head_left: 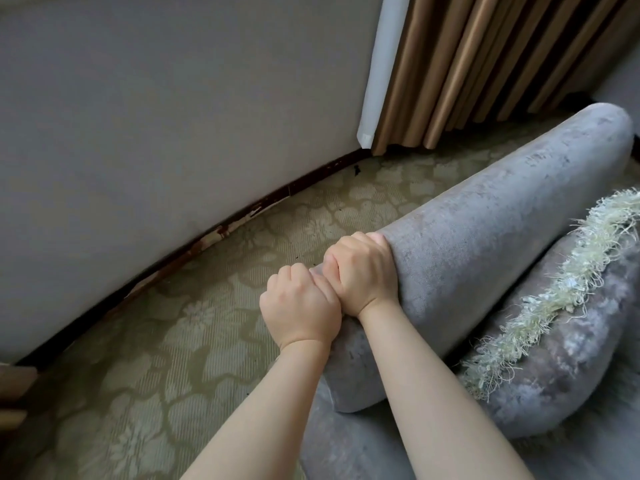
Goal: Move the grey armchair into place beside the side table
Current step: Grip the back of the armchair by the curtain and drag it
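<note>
The grey armchair point(491, 237) fills the right side of the view, its rounded velvet armrest running from the lower middle up to the right. My left hand point(299, 308) grips the outer edge of that armrest, fingers curled over its side. Right beside it, and touching it, my right hand point(363, 275) grips the same edge a little further up. A grey cushion with a cream fringe point(554, 327) lies on the seat against the armrest. A wooden piece point(14, 393) shows at the far left edge; I cannot tell whether it is the side table.
A grey wall point(156, 133) with a dark worn skirting board point(194, 251) runs along the left. Brown pleated curtains point(485, 64) hang at the back beside a white strip point(381, 74). Green flower-patterned carpet point(190, 341) lies between wall and chair.
</note>
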Tool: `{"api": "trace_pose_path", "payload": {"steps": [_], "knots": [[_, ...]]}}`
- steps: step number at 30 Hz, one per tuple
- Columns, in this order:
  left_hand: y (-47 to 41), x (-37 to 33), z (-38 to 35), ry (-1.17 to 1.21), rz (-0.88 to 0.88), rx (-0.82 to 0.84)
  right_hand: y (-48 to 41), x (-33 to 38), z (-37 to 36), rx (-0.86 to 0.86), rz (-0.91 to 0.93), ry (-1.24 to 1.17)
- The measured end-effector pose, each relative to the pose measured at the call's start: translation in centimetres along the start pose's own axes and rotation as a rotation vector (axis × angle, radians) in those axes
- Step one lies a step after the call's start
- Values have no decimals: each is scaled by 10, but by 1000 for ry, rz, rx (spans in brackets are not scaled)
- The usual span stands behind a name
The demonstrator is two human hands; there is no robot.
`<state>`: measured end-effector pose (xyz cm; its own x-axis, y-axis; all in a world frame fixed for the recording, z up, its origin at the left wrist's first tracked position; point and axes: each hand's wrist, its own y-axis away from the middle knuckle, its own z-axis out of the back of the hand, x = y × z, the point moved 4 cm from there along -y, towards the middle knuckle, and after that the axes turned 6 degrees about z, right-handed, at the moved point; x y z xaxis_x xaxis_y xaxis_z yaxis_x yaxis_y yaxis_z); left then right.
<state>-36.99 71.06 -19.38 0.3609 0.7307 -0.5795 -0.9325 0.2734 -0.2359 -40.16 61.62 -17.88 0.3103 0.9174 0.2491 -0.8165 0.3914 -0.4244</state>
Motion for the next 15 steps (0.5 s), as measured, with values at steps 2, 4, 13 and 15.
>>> {"api": "trace_pose_path", "payload": {"steps": [2,4,13,15], "knots": [[1,1,-1,-7,7,14,1,0,-1,0,8,-8],[2,3,-1,-26,18,28,2,0,-1,-5,14,-15],[8,-1,4,-97,114,60,8,-1,2,154,68,36],[20,-6,8,-98,129,72,16,-1,8,188,91,47]]}}
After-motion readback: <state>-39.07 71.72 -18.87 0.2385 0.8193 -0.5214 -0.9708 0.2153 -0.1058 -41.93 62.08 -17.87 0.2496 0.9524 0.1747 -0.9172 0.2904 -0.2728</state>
